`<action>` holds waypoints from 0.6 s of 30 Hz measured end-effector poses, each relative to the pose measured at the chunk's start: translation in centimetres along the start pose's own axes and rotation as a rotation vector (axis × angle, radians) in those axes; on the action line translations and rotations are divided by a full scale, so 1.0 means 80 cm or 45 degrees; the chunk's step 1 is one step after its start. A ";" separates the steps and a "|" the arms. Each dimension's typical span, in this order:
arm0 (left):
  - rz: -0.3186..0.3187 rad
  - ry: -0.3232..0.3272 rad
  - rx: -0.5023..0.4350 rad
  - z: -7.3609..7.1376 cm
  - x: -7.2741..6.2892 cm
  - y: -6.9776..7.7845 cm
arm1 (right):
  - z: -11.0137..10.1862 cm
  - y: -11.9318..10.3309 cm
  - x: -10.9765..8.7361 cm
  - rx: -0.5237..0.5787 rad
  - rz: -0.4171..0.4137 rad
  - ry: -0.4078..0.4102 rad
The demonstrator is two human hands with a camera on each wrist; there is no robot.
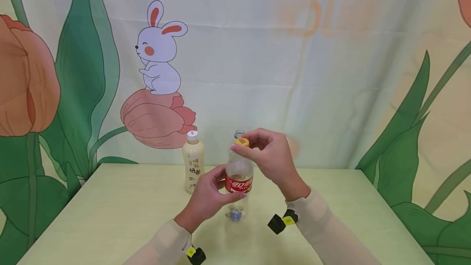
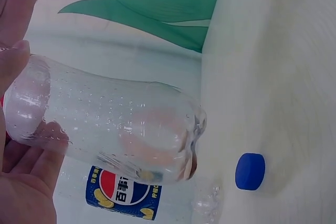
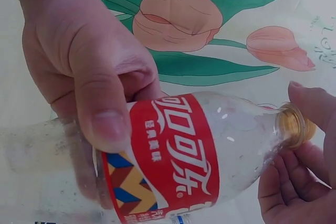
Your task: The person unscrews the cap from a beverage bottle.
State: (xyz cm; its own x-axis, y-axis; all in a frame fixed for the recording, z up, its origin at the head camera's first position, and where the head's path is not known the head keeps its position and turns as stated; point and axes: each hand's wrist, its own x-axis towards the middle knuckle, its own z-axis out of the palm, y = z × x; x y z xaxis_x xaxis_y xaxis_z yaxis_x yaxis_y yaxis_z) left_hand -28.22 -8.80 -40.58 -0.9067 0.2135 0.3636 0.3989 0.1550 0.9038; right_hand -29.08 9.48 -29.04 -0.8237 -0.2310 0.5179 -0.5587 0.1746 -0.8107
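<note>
A clear, red-labelled plastic bottle point(image 1: 239, 171) is gripped mid-scene by the left hand point(image 1: 207, 194), thumb across its near side; a round yellow plastic cap point(image 1: 241, 142) is pinched at its neck by the right hand point(image 1: 273, 156)

Someone's holding up a clear plastic bottle point(image 1: 240, 167), nearly upright, over the middle of the worktop point(image 1: 121, 224). Its waist wears a red label point(image 3: 173, 150) with white characters; droplets speckle the lower wall. A yellow cap point(image 1: 241, 142) sits at the mouth.
</note>
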 end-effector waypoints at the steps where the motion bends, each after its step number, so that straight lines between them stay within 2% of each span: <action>1: -0.001 -0.003 0.001 0.000 0.000 0.000 | -0.001 0.000 0.000 0.004 -0.012 -0.008; 8: 0.021 -0.031 -0.023 -0.002 0.001 0.001 | -0.009 0.000 0.005 0.037 -0.059 -0.155; 13: 0.035 -0.032 -0.024 -0.003 0.001 0.000 | -0.014 0.005 0.010 0.096 -0.028 -0.297; 18: 0.016 -0.037 -0.009 -0.003 0.000 -0.002 | -0.018 0.010 0.012 0.137 0.002 -0.442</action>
State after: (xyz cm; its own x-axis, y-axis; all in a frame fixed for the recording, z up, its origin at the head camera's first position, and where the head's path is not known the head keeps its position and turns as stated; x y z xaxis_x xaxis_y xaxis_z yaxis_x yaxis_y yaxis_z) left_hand -28.33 -9.03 -40.67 -0.8972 0.2430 0.3687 0.4094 0.1450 0.9008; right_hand -30.47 10.74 -28.77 -0.7323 -0.5452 0.4080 -0.5288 0.0778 -0.8452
